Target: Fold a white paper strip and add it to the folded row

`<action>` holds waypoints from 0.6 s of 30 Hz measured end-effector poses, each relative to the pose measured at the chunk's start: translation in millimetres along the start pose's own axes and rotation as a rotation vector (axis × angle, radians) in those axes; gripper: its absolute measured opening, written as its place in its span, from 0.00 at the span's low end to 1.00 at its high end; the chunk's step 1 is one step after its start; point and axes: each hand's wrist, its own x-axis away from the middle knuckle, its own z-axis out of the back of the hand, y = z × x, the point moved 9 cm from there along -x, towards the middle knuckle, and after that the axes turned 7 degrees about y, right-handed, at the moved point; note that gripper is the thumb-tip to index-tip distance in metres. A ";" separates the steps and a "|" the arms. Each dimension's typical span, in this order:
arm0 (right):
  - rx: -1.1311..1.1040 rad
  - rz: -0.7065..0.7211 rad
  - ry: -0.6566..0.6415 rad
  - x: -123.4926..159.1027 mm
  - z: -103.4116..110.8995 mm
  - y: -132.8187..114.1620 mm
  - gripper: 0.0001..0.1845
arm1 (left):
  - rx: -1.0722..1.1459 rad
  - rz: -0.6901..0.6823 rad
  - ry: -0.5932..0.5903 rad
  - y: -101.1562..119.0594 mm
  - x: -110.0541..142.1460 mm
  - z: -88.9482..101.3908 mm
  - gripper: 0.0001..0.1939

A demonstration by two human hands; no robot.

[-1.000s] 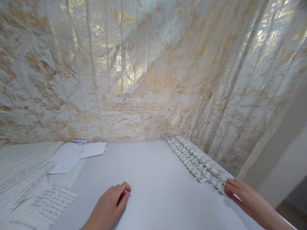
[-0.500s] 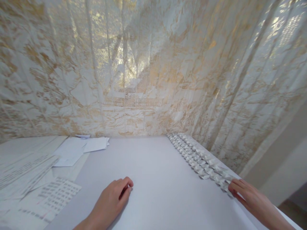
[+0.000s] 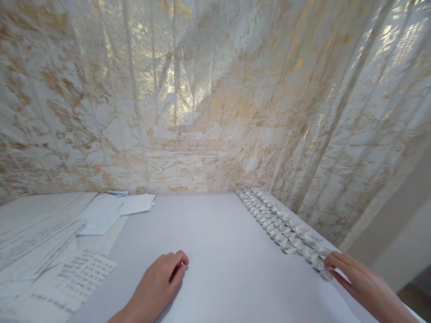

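Rows of small folded paper pieces (image 3: 283,229), pale grey-white with pointed tops, run along the right side of the white tabletop (image 3: 208,233). At the near end of these rows is my right hand (image 3: 353,278), thumb and fingers closed on a folded paper piece (image 3: 326,273); the fingertips partly cover it. My left hand (image 3: 158,280) rests on the bare tabletop near the middle. Its fingers are curled, with thumb and index finger nearly meeting, and nothing shows between them.
On the left lie printed sheets (image 3: 33,242) and a sheet with rows of dark marks (image 3: 81,278). Plain white papers (image 3: 97,215) and a small stack of white slips (image 3: 136,204) lie at the back left. A patterned gold-and-white curtain (image 3: 202,112) hangs behind the table.
The whole view has shifted slightly. My right hand's fingers have opened a little at the end of the rows, and more of the paper piece shows. My left hand holds the same pose.
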 end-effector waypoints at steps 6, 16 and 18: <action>-0.123 0.187 0.229 -65.2 37.1 -104.6 0.09 | 0.003 -0.004 -0.017 11.8 0.3 2.6 0.11; -0.569 0.532 0.108 -146.6 -34.4 -330.6 0.12 | -0.407 -0.038 0.299 -97.2 62.0 91.2 0.22; -0.553 0.590 0.110 -146.5 -59.2 -355.9 0.09 | -0.581 -0.058 0.478 -143.4 93.2 105.6 0.31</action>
